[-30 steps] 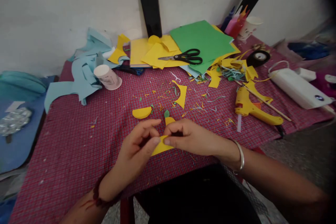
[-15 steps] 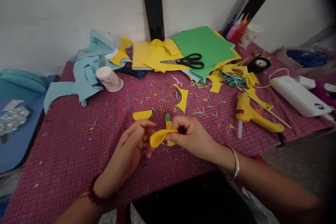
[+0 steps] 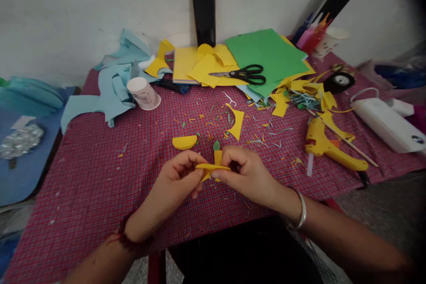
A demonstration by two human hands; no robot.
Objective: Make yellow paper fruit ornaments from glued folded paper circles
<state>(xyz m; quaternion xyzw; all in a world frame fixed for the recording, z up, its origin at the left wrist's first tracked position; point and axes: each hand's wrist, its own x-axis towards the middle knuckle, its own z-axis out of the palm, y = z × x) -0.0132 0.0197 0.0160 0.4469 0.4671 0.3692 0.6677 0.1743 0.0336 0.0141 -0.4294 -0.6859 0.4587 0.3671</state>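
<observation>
Between my two hands is a folded piece of yellow paper (image 3: 211, 167), held just above the checked cloth. My left hand (image 3: 179, 175) pinches its left end between thumb and fingers. The fingers of my right hand (image 3: 248, 173) are closed on the right end. Behind the right fingertips lies a yellow paper strip (image 3: 218, 156), partly hidden, with a small green paper leaf (image 3: 216, 145) at its top. A folded yellow half-circle (image 3: 184, 142) rests on the cloth beyond my left hand. A curved yellow offcut (image 3: 237, 122) lies farther back.
Black-handled scissors (image 3: 248, 74) lie on yellow and green paper sheets (image 3: 262, 53). A phone (image 3: 204, 13) leans on the wall. At left are a paper cup (image 3: 143, 93) and light-blue paper scraps (image 3: 113, 84); at right, a yellow glue gun (image 3: 328, 146) and a white power box (image 3: 388, 120).
My left hand has closed on the left end of the yellow paper, which was loose and curled before. The view has shifted slightly, so the table appears farther right.
</observation>
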